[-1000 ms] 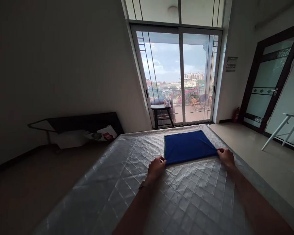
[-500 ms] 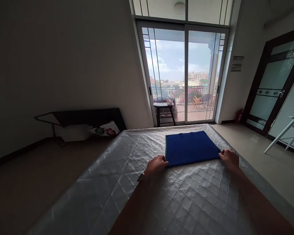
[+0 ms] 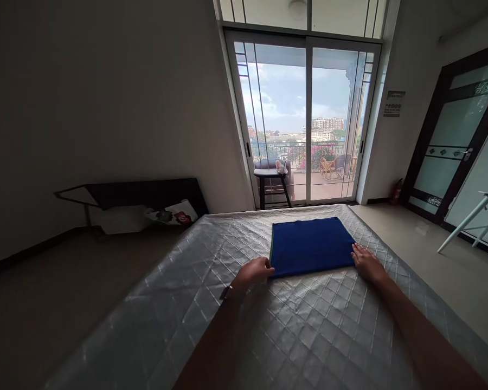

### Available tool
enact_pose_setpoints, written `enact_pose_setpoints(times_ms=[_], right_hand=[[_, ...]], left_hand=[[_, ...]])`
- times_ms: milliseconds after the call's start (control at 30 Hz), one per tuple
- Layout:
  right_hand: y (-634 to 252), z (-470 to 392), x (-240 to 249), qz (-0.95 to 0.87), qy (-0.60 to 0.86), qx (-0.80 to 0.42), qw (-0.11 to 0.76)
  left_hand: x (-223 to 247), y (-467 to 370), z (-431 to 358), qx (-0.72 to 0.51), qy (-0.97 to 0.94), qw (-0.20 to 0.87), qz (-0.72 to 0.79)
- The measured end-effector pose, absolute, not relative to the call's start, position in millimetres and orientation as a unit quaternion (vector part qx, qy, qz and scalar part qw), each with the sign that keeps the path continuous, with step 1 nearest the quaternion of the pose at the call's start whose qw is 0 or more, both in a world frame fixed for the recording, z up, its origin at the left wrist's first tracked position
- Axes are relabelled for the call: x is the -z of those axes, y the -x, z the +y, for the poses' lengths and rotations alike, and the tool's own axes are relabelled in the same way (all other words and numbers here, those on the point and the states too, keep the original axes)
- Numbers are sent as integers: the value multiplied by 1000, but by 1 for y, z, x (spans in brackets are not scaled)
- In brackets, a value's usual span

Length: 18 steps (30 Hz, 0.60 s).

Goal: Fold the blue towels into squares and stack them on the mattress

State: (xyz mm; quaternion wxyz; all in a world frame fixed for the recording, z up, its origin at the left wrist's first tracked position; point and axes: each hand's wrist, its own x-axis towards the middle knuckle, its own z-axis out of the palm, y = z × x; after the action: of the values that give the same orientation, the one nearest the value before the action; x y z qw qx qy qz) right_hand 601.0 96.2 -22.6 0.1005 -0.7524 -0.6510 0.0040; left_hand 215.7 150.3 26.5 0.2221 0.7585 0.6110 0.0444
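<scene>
A blue cloth (image 3: pixel 311 246) lies flat, roughly rectangular, on a silver quilted surface (image 3: pixel 309 330). My left hand (image 3: pixel 254 272) is at the cloth's near left corner, its thumb and fingers pinched on the edge. At the near right corner, my right hand (image 3: pixel 368 262) rests with its fingers stretched out, the fingertips touching the cloth's right edge. A thin green edging shows along the left side of the cloth.
Beyond the quilted surface, a dark stool (image 3: pixel 270 174) stands before the sliding glass door (image 3: pixel 308 119). A dark bench-like piece (image 3: pixel 146 192) with a printed bag (image 3: pixel 174 213) is at left. At right stands a white-legged table (image 3: pixel 467 222).
The cloth has shifted slightly left with my left hand. My right hand has moved left and a little up, and its pinch on the corner has opened into extended fingers.
</scene>
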Motion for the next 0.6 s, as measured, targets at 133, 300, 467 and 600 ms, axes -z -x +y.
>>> enact_pose_setpoints(times_ms=[133,300,467,600], right_hand=[[-600,95,20,-644,760,3,84],[-601,94,23,-651,756,11,68],[-601,96,28,-647,758,23,74],[-602,99,32,-635,768,18,87]], left_hand=[[-25,-215,151,-46,-766,223,601],[-29,-215,148,-40,-772,236,589],[-37,-216,140,-39,-776,232,585],[-64,-224,119,-38,-786,208,581]])
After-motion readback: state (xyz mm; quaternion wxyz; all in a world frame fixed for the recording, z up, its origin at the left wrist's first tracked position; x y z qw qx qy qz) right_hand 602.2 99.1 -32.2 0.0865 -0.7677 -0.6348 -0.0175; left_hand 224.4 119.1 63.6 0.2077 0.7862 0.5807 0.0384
